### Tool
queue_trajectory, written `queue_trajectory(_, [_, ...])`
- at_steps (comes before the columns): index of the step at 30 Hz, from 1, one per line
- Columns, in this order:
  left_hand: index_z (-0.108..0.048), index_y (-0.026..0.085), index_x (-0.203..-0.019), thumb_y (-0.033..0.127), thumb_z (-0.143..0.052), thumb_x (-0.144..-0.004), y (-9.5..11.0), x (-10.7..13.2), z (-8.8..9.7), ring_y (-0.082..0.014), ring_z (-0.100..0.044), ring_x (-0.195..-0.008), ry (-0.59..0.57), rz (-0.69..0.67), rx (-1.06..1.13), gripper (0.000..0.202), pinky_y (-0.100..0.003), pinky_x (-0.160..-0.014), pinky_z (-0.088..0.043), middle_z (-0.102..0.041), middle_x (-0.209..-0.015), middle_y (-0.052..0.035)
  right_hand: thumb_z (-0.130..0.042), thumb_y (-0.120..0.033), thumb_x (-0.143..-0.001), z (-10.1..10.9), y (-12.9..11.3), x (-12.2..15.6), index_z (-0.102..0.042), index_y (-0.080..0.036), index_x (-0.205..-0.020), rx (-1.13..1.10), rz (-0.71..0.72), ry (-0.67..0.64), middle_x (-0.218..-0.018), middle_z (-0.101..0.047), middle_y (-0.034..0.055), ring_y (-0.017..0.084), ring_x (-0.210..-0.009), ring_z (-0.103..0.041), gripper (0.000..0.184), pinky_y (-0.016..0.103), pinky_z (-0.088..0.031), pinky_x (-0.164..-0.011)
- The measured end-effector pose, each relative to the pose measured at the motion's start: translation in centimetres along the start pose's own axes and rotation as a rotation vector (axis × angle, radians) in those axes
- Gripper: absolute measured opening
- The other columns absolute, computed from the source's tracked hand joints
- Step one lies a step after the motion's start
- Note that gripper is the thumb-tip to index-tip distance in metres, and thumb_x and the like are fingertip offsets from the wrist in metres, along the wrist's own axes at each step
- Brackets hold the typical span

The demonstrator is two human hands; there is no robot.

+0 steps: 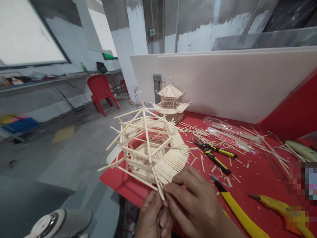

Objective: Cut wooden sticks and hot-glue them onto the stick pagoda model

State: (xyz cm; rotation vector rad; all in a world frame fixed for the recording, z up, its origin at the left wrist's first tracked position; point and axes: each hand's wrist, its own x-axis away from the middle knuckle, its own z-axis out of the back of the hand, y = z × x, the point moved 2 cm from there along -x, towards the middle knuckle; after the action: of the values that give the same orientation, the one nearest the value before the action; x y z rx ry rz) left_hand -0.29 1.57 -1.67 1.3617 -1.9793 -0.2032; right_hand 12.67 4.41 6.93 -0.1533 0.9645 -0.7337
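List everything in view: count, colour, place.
Near stick model: 1, pale, centre
Far stick model: 1, pale, behind it
Loose sticks: many, pale, tabletop
Wrapping: uncounted, clear, right
Cutters: 1, yellow and black, right
Knife: 1, yellow, lower right
Glue gun: 1, yellow, lower right
Tabletop: 1, red, under models
Boards: uncounted, white, behind tabletop
Chair: 1, red, left floor
Partial seat: 1, red, behind chair
Flask: 1, white, bottom left
Left hand: 1, bare, touching near stick model
Right hand: 1, bare, beside left

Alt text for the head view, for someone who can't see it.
A person's left hand and right hand meet at the near edge of an unfinished stick pavilion at a red table. A second pavilion stands behind; loose sticks, pliers and a yellow cutter lie to the right.
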Motion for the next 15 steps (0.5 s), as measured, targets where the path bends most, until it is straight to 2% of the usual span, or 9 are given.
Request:
queue_trajectory(5, [-0.059, 0.017, -0.068, 0.045, -0.089, -0.064, 0.22, 0.13, -0.22, -0.0004, -0.025, -0.033, -0.002, -0.010, -0.010, 0.041, -0.012, -0.033, -0.023, -0.038, -0.043, 0.0113, -0.058, -0.007, -0.085, -0.15, 0.34, 0.08, -0.068, -0.016, -0.097, -0.045, -0.029, 0.017, -0.084, -0.062, 0.0053, 0.017, -0.076, -0.053, 0.018, 0.030, -0.043, -0.064])
queue_trajectory(11, [-0.063, 0.016, -0.068, 0.044, -0.087, -0.068, 0.16, 0.19, -0.35, -0.0001, -0.023, -0.033, -0.046, -0.018, -0.004, 0.037, -0.012, -0.033, -0.023, -0.035, -0.041, 0.0113, -0.061, -0.007, -0.083, -0.03, 0.30, 0.53, -0.066, -0.018, -0.105, -0.050, -0.050, 0.092, -0.085, -0.060, 0.0054, 0.016, -0.074, -0.052, 0.025, 0.031, -0.042, -0.062])
queue_trajectory(15, [-0.064, 0.015, -0.069, 0.040, -0.088, -0.067, 0.18, 0.17, -0.62, 0.0011, -0.024, -0.035, -0.030, -0.034, 0.011, 0.035, -0.011, -0.032, -0.024, -0.045, -0.050, 0.0094, -0.059, -0.004, -0.083, 0.14, 0.26, 0.90, -0.066, -0.016, -0.109, -0.059, -0.052, 0.115, -0.085, -0.060, 0.0058, 0.016, -0.074, -0.053, 0.029, 0.030, -0.043, -0.062])
